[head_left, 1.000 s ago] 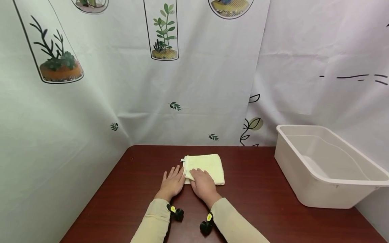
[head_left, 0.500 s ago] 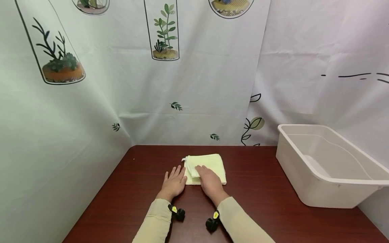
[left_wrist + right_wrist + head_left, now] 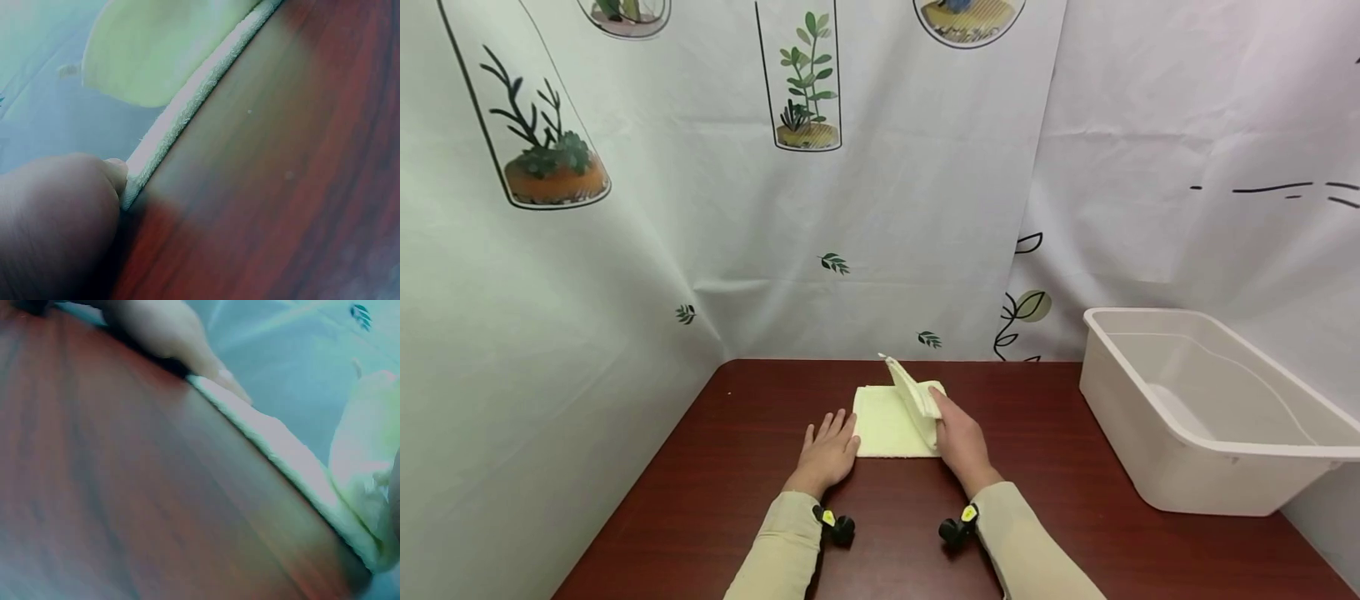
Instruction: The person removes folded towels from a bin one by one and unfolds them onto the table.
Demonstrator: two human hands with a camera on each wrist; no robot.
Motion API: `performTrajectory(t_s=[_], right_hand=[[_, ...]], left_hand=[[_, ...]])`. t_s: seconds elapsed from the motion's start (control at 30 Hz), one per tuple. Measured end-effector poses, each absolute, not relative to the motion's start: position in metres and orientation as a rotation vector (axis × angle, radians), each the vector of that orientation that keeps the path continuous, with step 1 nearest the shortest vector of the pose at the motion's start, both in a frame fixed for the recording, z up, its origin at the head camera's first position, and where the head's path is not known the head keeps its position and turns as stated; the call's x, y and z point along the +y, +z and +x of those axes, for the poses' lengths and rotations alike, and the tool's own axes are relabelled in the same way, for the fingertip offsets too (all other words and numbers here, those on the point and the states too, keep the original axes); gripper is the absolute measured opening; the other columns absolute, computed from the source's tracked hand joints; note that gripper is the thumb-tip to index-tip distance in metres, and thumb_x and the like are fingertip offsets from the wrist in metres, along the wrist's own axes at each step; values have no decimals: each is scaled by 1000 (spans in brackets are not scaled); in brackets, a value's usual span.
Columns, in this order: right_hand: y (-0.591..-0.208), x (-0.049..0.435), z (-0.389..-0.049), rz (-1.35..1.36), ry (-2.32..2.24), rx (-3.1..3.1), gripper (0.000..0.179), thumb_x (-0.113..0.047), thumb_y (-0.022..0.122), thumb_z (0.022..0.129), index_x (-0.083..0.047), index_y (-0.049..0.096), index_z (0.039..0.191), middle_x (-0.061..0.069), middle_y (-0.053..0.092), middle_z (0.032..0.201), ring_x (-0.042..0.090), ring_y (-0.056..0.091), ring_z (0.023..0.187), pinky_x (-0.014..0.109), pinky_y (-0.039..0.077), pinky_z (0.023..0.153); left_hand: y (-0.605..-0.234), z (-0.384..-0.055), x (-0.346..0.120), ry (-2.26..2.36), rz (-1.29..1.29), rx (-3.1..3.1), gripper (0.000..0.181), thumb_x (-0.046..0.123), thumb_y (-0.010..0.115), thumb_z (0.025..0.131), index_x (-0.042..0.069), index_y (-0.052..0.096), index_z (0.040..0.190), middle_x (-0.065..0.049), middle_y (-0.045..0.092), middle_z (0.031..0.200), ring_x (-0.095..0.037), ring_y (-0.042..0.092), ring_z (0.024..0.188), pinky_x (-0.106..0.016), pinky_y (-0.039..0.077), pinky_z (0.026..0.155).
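A pale yellow towel (image 3: 880,425), folded in layers, lies on the table with its upper flap standing up and leaning to the right. My left hand (image 3: 826,454) is palm down with straight fingers, its thumb side touching the towel's left edge. On the right, my right hand (image 3: 964,442) holds the raised flap near the fold; part of its grip is hidden by the cloth. In the left wrist view the towel's near edge (image 3: 181,119) runs away from the left thumb. The right wrist view shows the same edge, with the left hand (image 3: 169,331) at its far end.
A white plastic tub (image 3: 1195,467) stands at the right side of the dark red-brown table (image 3: 700,517). Printed fabric (image 3: 887,208) hangs behind and at the left. A small black device is strapped at each wrist.
My right hand has moved right from the towel's middle, lifting the upper flap from its left side and swinging it up toward the right. The left hand has stayed in place.
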State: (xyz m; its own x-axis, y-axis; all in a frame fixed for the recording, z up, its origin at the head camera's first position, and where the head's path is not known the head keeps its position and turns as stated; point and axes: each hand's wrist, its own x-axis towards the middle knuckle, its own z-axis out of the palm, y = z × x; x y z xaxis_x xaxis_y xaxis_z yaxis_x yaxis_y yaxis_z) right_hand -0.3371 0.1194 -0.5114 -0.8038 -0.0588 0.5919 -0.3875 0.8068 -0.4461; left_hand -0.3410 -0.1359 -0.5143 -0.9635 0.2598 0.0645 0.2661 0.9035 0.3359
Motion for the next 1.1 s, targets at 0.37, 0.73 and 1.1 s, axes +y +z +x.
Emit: performTrajectory(t_s=[0.37,0.73,1.1], right_hand=[[-510,153,-340,258,784,-2343,45,-6,57,102,-8,53,147,13,57,145,33,59,126,51,52,95],[-506,190,-341,161,807,-2335,44,-6,56,102,-6,54,146,16,55,146,35,55,131,54,47,102],[-507,216,-337,76,754,-2451,47,-2,55,100,-3,52,146,20,53,147,37,50,135,55,44,105]], left_hand=[[-514,-339,-136,-576,-441,-3024,55,36,33,110,12,31,160,-16,23,166,-38,15,154,-62,5,120],[-513,-339,-137,-568,-433,-3036,55,36,34,110,12,30,160,-15,23,166,-37,15,154,-63,6,120],[-510,-338,-135,-597,-445,-3025,54,34,35,110,11,32,159,-17,23,165,-39,15,153,-63,6,120]])
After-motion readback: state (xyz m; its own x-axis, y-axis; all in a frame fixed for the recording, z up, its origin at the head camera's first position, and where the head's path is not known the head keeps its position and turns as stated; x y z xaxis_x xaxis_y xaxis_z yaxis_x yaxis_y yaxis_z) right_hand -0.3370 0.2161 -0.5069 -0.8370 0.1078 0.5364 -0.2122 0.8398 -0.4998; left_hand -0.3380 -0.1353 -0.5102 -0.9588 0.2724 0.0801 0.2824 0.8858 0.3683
